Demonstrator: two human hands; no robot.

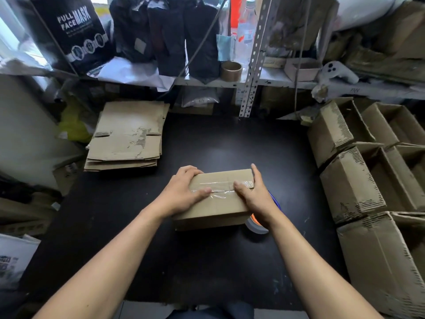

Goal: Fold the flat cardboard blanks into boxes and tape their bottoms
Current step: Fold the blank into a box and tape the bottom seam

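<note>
A folded cardboard box (220,203) lies bottom-up in the middle of the black table (207,261), with a strip of clear tape along its seam. My left hand (181,192) grips the box's left end, thumb lying on the tape. My right hand (255,194) holds the right end, fingers down its far side and thumb pressing on the tape. A tape dispenser (258,226) with an orange core peeks out from behind the box under my right wrist. A stack of flat cardboard blanks (128,137) lies at the table's back left.
Several folded open boxes (358,180) are stacked along the right side. A metal shelf (230,81) at the back holds a brown tape roll (231,70), dark bags, bottles and a white controller (338,71). A shelf post (249,77) stands behind the table.
</note>
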